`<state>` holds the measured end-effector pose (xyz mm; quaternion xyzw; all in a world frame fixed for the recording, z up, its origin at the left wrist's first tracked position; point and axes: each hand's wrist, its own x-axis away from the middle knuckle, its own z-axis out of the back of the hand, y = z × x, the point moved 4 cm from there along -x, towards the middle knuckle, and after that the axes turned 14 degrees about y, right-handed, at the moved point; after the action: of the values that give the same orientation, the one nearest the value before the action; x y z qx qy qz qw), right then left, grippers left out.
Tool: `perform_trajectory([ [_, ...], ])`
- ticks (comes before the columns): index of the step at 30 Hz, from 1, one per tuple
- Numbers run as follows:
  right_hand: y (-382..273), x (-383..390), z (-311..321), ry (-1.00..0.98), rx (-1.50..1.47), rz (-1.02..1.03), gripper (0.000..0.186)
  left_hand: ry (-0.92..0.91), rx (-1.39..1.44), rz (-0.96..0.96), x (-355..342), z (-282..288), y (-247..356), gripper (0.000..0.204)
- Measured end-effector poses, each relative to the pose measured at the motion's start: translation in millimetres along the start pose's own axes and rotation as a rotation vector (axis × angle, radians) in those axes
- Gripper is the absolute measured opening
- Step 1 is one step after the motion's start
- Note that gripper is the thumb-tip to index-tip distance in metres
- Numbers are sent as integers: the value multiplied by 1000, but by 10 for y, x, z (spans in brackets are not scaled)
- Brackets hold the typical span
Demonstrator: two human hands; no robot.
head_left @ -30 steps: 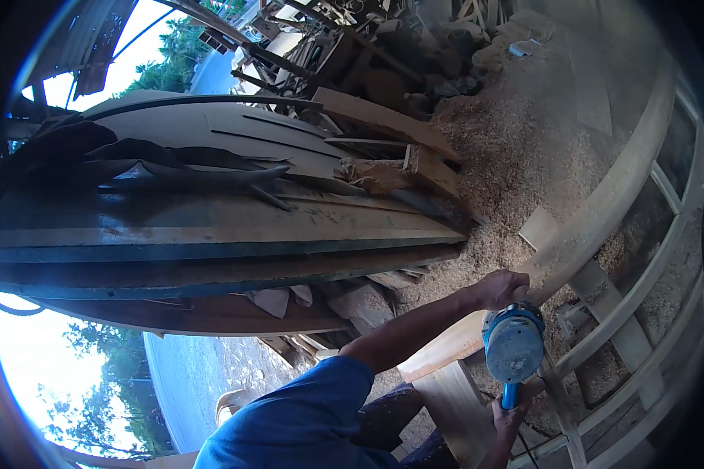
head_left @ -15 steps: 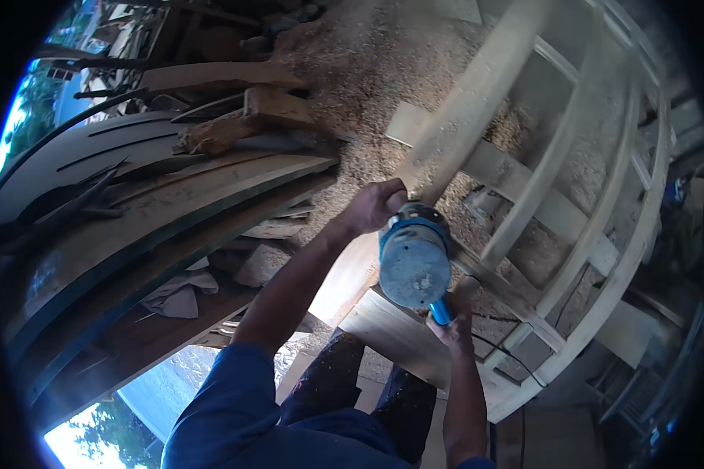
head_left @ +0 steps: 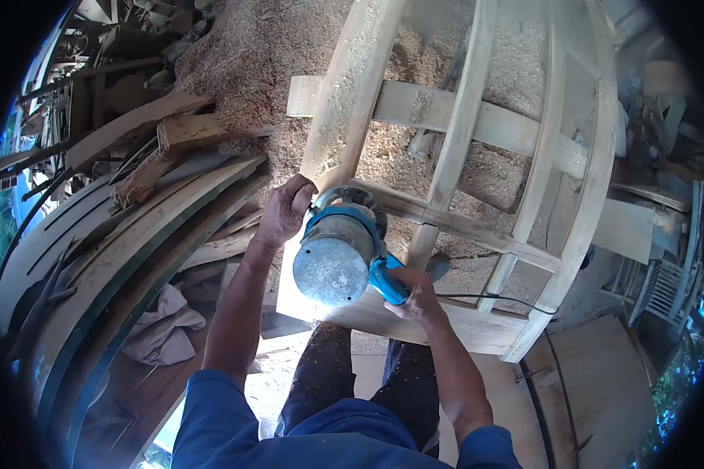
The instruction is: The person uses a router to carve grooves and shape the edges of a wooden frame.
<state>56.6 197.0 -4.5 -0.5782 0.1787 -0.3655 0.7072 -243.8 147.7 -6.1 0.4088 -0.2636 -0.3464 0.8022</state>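
Note:
A router [head_left: 332,270] with a round grey metal cap, dusted with shavings, and a blue collar stands in front of me on the near end of a wooden lattice frame [head_left: 455,156]. My left hand [head_left: 285,211] is closed at the router's far left side; the grip inside it is hidden. My right hand [head_left: 416,295] is wrapped round the blue handle [head_left: 386,281] on the right side. The router's ring-shaped base shows past the collar, but its bit is out of sight. A black cord [head_left: 497,297] runs rightward from near my right hand across the frame.
Shavings [head_left: 242,70] cover the ground beyond and under the frame. Long curved boards [head_left: 156,227] are stacked at the left, with a crumpled cloth [head_left: 164,327] beside them. Flat panels [head_left: 602,391] lie at the lower right. A white slatted piece [head_left: 661,285] stands farther right.
My view has turned, so the frame and boards sit farther left in the picture. The router now shows more of its handle and base ring. Both hands keep their hold.

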Motion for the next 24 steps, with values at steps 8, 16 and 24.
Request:
perform_trajectory([
  [8,24,166,-57,-12,35,13,34,22,9,46,257,48,-94,33],
  [16,35,67,-111,-55,86,54,34,-3,30,94,167,70,-203,30],
  [24,10,-68,-107,-80,117,154,44,24,26,112,118,131,-199,34],
])
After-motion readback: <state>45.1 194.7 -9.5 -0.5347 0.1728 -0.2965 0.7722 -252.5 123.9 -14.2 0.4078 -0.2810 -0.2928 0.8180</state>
